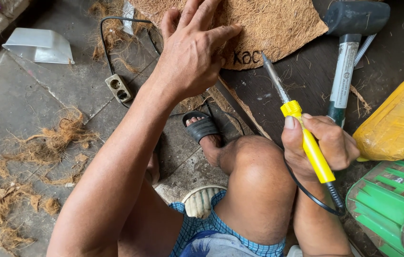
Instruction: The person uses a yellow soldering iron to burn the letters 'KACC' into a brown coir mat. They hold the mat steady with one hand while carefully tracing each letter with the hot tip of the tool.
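Loose tufts of brown coir fibre (56, 138) lie scattered on the grey concrete floor (16, 100), near a beige two-socket extension block (118, 88). The left hand (190, 52) lies flat, fingers spread, pinning the round brown coir mat (268, 24) to the dark board. The right hand (323, 143) is clenched around a yellow-handled soldering iron (306, 143), its metal tip just beside the mat's lettered edge. Burning marks seems the step in hand; the next stroke calls for steady tip contact. A black rubber mallet (354, 19) lies further right.

Left hand (193, 52) is stretched way out front, palm down, fingers spread flat. Right hand (323, 145) is curled tight in a fist-like grip, thumb on top.
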